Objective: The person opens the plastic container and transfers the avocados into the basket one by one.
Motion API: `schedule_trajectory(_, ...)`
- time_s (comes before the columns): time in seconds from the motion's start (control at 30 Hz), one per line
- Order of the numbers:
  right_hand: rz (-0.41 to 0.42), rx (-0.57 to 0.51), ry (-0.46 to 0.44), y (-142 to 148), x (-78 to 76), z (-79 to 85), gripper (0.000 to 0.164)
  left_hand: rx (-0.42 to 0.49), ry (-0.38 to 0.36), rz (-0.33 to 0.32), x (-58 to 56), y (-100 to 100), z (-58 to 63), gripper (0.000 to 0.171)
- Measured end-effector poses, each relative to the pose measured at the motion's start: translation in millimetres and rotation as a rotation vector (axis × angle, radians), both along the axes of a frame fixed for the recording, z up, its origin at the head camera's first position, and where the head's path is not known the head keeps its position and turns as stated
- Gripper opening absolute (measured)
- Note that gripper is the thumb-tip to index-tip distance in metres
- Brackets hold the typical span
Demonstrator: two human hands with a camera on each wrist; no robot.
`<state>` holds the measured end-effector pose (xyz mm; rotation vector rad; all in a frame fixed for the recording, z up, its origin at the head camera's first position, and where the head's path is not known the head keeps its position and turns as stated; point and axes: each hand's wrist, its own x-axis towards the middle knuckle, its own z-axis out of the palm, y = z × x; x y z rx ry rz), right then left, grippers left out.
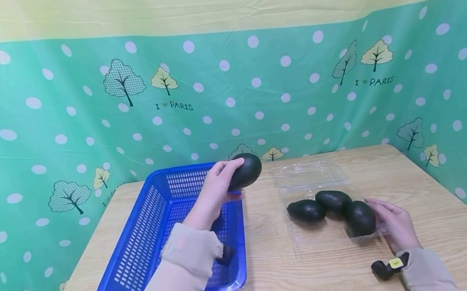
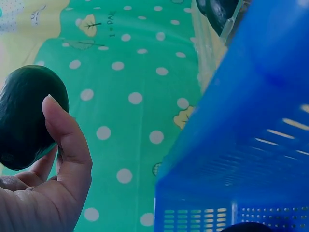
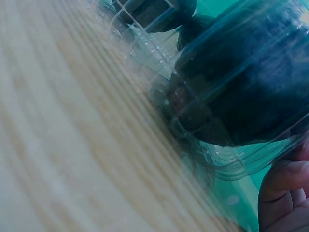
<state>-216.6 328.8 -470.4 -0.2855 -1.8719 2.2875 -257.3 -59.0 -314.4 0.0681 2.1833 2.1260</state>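
Observation:
In the head view, my left hand (image 1: 214, 190) grips a dark avocado (image 1: 244, 170) over the right rim of the blue plastic basket (image 1: 129, 255). The left wrist view shows the thumb curled against that avocado (image 2: 29, 116). Three dark avocados lie in a clear plastic box (image 1: 297, 238) on the right; the nearest avocado (image 1: 359, 218) sits beside my right hand (image 1: 396, 224), which holds the box's right edge. In the right wrist view, curled fingers (image 3: 287, 186) meet the box wall. Inside the basket, a dark object (image 1: 225, 255) is partly hidden behind my left sleeve.
Both containers stand on a wooden table (image 1: 275, 282), with a strip of tabletop between them. The box's clear lid (image 1: 308, 174) lies folded back behind it. A green dotted curtain (image 1: 253, 96) hangs around the back and sides. A black strap (image 1: 388, 266) circles my right wrist.

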Motion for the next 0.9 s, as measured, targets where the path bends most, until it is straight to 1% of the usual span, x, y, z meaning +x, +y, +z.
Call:
schedule_trajectory(0.23, -0.002, -0.001, -0.003, -0.9, 0.0, 1.1, 0.015, 0.001, -0.024, 0.029, -2.3, -6.9, -7.6, 0.048)
schedule_trajectory(0.73, -0.004, -0.013, 0.003, -0.2, -0.8, -0.5, 0.016, -0.028, -0.045, 0.038, -7.7, -22.4, -19.6, 0.048)
schedule_trajectory(0.9, -0.009, 0.001, -0.011, -0.2, -0.7, 0.2, 0.015, -0.040, -0.056, 0.050, -8.8, -28.6, -23.0, 0.046)
